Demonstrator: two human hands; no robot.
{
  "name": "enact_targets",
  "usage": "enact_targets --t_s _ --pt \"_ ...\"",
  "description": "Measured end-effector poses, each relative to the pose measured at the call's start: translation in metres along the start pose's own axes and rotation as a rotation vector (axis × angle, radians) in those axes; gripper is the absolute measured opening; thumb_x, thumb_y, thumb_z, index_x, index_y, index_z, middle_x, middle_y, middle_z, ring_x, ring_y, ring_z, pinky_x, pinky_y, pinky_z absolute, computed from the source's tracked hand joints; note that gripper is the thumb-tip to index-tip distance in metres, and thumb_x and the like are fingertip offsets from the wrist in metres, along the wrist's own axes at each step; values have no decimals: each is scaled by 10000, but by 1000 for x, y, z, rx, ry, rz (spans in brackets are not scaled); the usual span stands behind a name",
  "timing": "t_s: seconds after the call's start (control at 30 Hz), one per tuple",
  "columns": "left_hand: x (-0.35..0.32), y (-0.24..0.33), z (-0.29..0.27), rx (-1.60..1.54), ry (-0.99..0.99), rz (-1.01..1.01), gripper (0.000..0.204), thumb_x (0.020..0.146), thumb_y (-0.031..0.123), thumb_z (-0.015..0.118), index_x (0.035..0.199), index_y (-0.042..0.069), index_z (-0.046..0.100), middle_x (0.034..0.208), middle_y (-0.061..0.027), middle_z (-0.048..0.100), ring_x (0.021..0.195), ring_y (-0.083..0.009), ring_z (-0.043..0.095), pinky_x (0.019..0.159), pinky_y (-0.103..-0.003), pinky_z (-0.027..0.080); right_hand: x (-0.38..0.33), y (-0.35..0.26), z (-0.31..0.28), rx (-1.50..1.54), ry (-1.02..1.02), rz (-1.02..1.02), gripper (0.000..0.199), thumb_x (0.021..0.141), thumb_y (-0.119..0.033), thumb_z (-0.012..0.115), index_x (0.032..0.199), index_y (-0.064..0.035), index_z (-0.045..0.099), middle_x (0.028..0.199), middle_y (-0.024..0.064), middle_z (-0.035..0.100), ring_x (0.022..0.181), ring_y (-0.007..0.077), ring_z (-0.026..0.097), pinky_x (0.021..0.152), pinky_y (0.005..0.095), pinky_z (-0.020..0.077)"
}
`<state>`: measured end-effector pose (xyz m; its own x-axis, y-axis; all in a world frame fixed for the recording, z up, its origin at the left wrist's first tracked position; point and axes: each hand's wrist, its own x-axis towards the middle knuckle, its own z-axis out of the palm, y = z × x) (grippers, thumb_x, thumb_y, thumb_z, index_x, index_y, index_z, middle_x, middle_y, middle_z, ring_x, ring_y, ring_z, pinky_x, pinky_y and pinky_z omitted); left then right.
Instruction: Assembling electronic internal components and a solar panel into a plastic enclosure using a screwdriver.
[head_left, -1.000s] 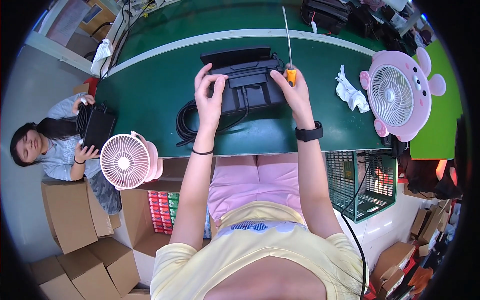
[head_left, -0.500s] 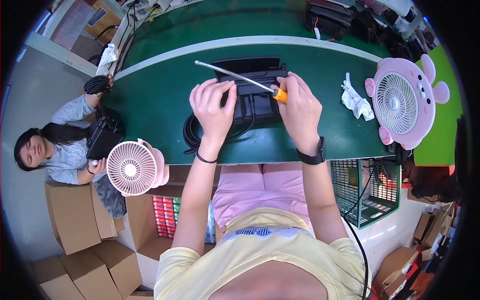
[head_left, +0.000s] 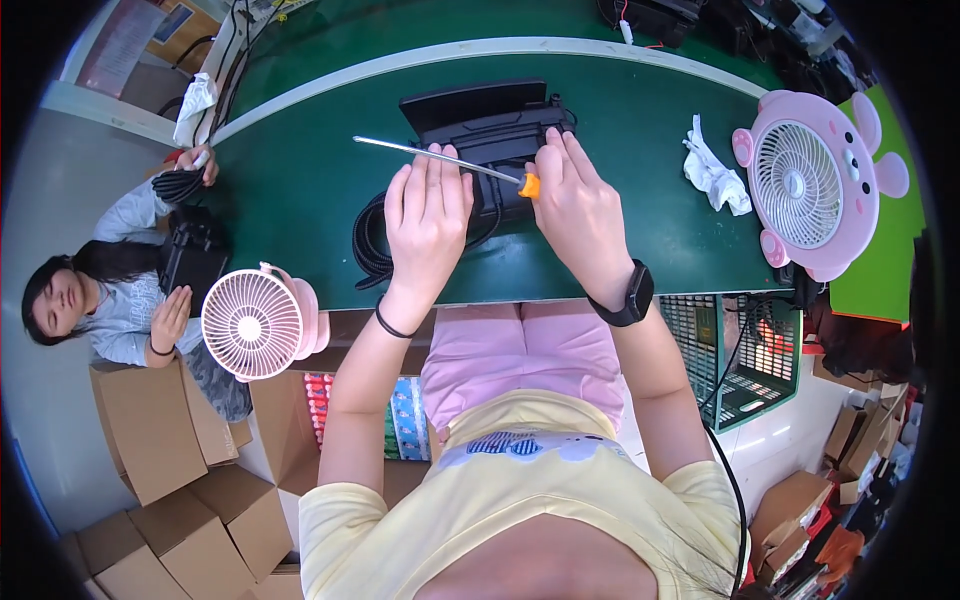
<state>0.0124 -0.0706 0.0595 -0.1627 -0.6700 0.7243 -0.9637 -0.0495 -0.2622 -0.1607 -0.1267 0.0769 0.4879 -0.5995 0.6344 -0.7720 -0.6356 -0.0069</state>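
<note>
A black boxy device [head_left: 505, 132] with a raised flat panel lies on the green table in front of me. My right hand [head_left: 582, 205] is closed round the orange handle of a screwdriver [head_left: 440, 158], and its fingers reach the device's right side. The screwdriver's long metal shaft points left, passing over the fingertips of my left hand [head_left: 428, 220]. That left hand lies against the device's near left part with its fingers stretched out, holding nothing I can see. Beside it rests a coil of black cable [head_left: 370, 245]. Both hands hide much of the device's near side.
A pink animal-shaped fan [head_left: 800, 185] and a crumpled white cloth [head_left: 715, 175] are on the right. Another fan [head_left: 250, 325] stands at the table's left edge, near a co-worker [head_left: 120, 290] holding a black device and cable. A green crate [head_left: 745, 360] is below right; cardboard boxes [head_left: 150, 430] are lower left.
My left hand's fingers have straightened from a bent pose and lie closer to the device. The screwdriver has shifted left. The device sits slightly tilted, and the whole view has moved a little.
</note>
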Motion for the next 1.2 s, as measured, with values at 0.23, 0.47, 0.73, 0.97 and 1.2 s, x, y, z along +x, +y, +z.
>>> enact_targets --t_s 0.23,0.47,0.73,0.97,1.2 --pt "0 0 -3 24 21 37 263 888 138 679 1124 31 722 1100 -88 730 1061 -203 676 997 -370 479 -17 -3 5 -70 -57 -31 83 896 -79 618 914 -36 550 1212 245 669 1204 317 631 807 289 593" --pt "-2 -1 -2 16 31 26 250 899 138 669 1116 27 724 1085 -88 730 1065 -203 675 987 -365 480 -17 -4 4 84 -60 33 98 882 -65 626 941 -27 557 1263 254 645 1241 337 604 853 321 583" --pt "-7 2 1 27 32 26 259 925 167 663 1135 24 710 1090 -90 724 1076 -204 663 994 -368 466 -16 -8 6 118 -16 96 130 900 -68 669 961 -25 562 1269 208 653 1207 320 627 800 364 599" --pt "-11 3 2 38 39 29 272 934 178 658 1144 10 697 1098 -115 725 1098 -233 660 1005 -383 465 -16 -10 6 153 11 122 150 879 -47 675 984 -10 574 1225 202 674 1194 316 634 813 378 593" --pt "-11 4 2 16 54 25 276 930 168 659 1148 2 693 1105 -124 726 1095 -232 664 1004 -387 474 -17 -9 5 211 13 168 272 824 -18 703 1073 -3 593 1196 184 684 1154 315 650 819 377 587"
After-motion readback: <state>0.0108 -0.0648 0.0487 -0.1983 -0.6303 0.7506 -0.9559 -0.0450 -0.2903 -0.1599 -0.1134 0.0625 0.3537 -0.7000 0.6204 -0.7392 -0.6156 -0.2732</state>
